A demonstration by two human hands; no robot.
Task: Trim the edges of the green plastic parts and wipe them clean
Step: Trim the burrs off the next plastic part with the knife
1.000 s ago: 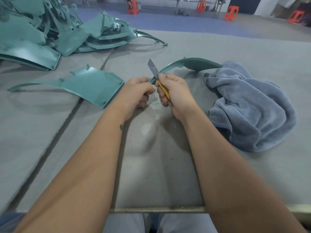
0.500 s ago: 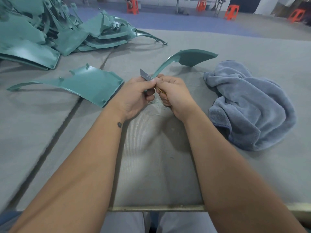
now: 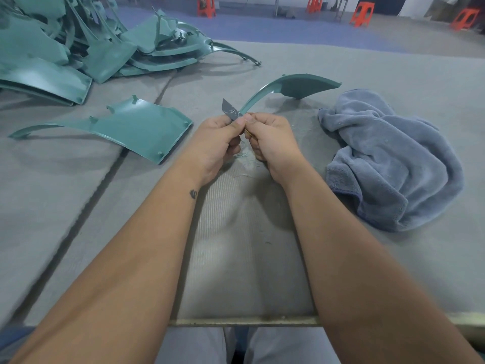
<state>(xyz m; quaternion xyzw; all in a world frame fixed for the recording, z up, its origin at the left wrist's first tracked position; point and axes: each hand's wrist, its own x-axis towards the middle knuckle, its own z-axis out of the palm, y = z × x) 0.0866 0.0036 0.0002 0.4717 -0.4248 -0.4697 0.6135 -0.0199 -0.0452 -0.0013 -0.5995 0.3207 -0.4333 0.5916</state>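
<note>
A curved green plastic part (image 3: pixel 296 86) rises from my hands toward the far right, its wide end lifted off the table. My left hand (image 3: pixel 217 139) grips the part's narrow near end. My right hand (image 3: pixel 270 137) is closed on a knife whose yellow handle is mostly hidden; its grey blade (image 3: pixel 230 112) sticks up to the left against the part's narrow edge. Thin green shavings (image 3: pixel 246 156) lie on the table under my hands. A crumpled blue-grey towel (image 3: pixel 388 158) rests to the right.
A flat green panel (image 3: pixel 126 127) lies left of my hands. A heap of green parts (image 3: pixel 86 43) fills the far left of the grey felt table (image 3: pixel 236 258). Orange stools (image 3: pixel 363 13) stand on the floor beyond. The table's near edge (image 3: pixel 246 321) is just above my lap.
The part's wide end has lifted off the towel and turned up. The blade has tipped from upright to leaning left, down at the part's narrow end.
</note>
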